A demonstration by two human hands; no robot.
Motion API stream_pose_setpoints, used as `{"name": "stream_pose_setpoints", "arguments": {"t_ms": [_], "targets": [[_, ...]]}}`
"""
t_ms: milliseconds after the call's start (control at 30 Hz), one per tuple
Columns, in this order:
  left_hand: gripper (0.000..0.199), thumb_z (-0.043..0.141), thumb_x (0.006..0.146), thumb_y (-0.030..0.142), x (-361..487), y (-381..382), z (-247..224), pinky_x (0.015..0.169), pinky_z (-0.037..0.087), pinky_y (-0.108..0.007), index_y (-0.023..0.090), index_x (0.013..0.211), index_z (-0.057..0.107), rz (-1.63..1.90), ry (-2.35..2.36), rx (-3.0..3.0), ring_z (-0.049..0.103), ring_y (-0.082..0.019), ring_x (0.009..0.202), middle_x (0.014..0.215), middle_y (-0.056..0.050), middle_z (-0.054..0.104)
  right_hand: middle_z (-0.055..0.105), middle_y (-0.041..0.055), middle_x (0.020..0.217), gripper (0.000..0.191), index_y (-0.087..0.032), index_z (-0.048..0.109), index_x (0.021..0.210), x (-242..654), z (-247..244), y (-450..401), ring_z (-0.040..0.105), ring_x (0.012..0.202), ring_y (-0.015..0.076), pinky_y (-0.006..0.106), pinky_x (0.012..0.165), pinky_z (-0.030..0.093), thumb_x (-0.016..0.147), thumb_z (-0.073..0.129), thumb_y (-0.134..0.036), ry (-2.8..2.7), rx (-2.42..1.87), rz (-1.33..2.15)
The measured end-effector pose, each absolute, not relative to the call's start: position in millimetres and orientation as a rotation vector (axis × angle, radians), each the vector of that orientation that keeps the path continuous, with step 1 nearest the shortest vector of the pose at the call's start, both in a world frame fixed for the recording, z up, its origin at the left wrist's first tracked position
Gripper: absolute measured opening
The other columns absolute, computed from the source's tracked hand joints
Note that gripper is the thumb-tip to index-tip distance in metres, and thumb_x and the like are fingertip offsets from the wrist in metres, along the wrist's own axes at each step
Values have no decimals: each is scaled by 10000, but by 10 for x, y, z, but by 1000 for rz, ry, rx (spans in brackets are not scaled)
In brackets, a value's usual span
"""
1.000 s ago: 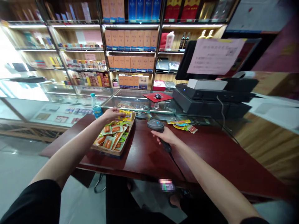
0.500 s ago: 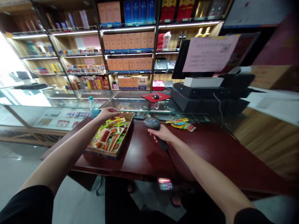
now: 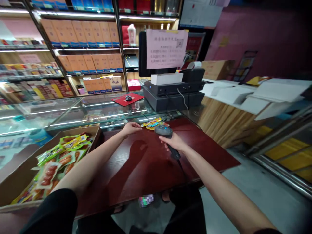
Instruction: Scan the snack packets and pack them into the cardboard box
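My right hand is wrapped round a black handheld barcode scanner, which is raised above the dark red table. A small blue light glows on the scanner's head, and its cable hangs down from the handle. My left hand is stretched over the table, its fingers loosely bent and apart, with nothing visible in them. Just beyond its fingertips lies a small pile of colourful snack packets. At the left stands an open cardboard box of packaged sausages, partly covered by my left forearm.
Behind the table runs a glass counter with a red mouse pad and a black cash register. A plastic bottle stands behind the box. White cartons rest on a wooden counter at the right.
The view has turned to the right. My left hand has moved from over the sausage box to beside the packet pile. My right hand still holds the scanner, now nearer the pile.
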State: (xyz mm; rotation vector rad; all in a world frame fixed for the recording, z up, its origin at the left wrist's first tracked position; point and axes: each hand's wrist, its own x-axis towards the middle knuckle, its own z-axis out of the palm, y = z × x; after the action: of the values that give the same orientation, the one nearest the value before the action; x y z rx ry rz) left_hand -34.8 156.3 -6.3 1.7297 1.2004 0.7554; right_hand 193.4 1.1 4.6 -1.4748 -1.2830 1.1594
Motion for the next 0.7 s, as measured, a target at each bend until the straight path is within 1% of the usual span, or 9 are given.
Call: {"name": "stream_pose_setpoints", "arguments": {"t_ms": [67, 133, 200, 267, 367, 467, 533, 600, 700], "targets": [[263, 771, 657, 345, -88, 1663, -190, 662, 499, -267, 174, 853, 738, 717, 1197, 1884, 647, -174, 698, 757, -45, 708, 548, -25, 439, 366, -139, 588, 675, 2105, -27, 19, 488, 337, 87, 195, 331, 398, 716, 729, -474, -1243, -1484, 1153], [264, 736, 697, 313, 136, 1766, -272, 777, 501, -302, 185, 928, 746, 690, 1199, 2083, 668, -227, 838, 892, -75, 728, 546, -31, 445, 366, -141, 587, 683, 2251, -90, 34, 486, 341, 88, 201, 334, 407, 715, 728, -478, -1202, -1486, 1163], [298, 670, 762, 302, 344, 1867, -311, 875, 473, -330, 190, 1031, 733, 662, 1204, 2294, 648, -270, 975, 1036, -107, 709, 541, -36, 448, 361, -143, 589, 692, 2372, -137, 49, 491, 353, 90, 205, 340, 422, 718, 724, -477, -1170, -1487, 1182], [359, 597, 823, 316, 549, 1963, -325, 933, 442, -337, 195, 1148, 689, 617, 1203, 2476, 611, -283, 1065, 1136, -124, 668, 545, -38, 458, 352, -148, 592, 709, 2471, -169, 62, 498, 361, 92, 205, 339, 427, 722, 722, -474, -1148, -1487, 1187], [460, 541, 865, 375, 831, 2076, -368, 960, 418, -335, 197, 1286, 588, 510, 1167, 2652, 575, -280, 1120, 1203, -135, 618, 579, -28, 504, 340, -154, 597, 729, 2574, -198, 73, 494, 358, 86, 204, 329, 422, 721, 724, -469, -1131, -1493, 1165], [535, 519, 872, 450, 1021, 2116, -479, 950, 413, -385, 174, 1330, 529, 386, 1180, 2749, 549, -315, 1141, 1227, -167, 595, 588, -24, 515, 327, -157, 601, 740, 2620, -206, 71, 499, 362, 87, 204, 334, 429, 728, 721, -461, -1109, -1515, 1169], [525, 477, 896, 457, 1072, 2098, -565, 944, 406, -404, 182, 1343, 504, 344, 1200, 2803, 533, -322, 1151, 1238, -168, 589, 572, -31, 486, 319, -159, 602, 745, 2620, -205, 65, 501, 364, 89, 202, 343, 437, 733, 720, -455, -1090, -1538, 1178], [495, 436, 921, 436, 1058, 2054, -627, 945, 396, -394, 197, 1352, 483, 347, 1186, 2849, 527, -306, 1153, 1247, -152, 587, 565, -35, 473, 317, -160, 603, 754, 2601, -209, 59, 501, 360, 89, 200, 343, 434, 732, 723, -452, -1075, -1552, 1188], [474, 422, 932, 417, 919, 1944, -652, 954, 387, -372, 193, 1346, 480, 344, 1106, 2900, 527, -281, 1143, 1276, -136, 576, 606, -24, 538, 331, -157, 603, 781, 2526, -224, 55, 502, 360, 81, 196, 332, 424, 717, 734, -453, -1068, -1527, 1190]]}}
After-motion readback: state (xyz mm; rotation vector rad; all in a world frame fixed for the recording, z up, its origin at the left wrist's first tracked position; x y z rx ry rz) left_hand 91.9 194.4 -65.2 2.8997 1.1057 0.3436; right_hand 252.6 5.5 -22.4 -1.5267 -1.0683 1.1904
